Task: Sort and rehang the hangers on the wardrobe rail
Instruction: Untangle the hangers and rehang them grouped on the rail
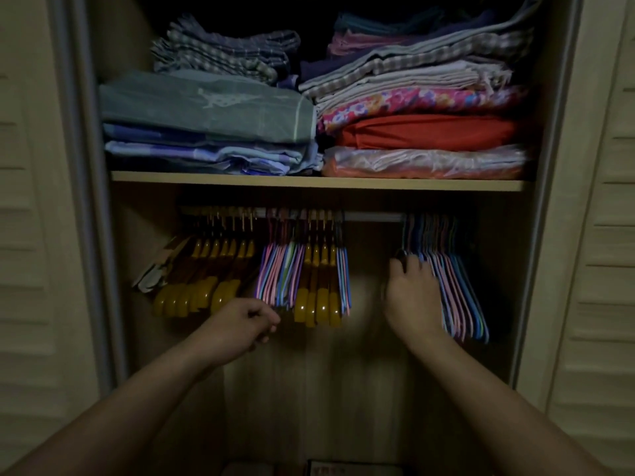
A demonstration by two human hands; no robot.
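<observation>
Ok so on the rail [371, 216], going left to right: wooden hangers [206, 269], then a mixed clump [302, 276] of thin colored ones and more wood. My left hand [240, 326] sits just below that clump, fingers curled, can't tell if it's pinching anything. Then a gap, and my right hand [410, 297] rests on the leftmost of the thin colored hangers [453, 286], which hang tilted toward me.
</observation>
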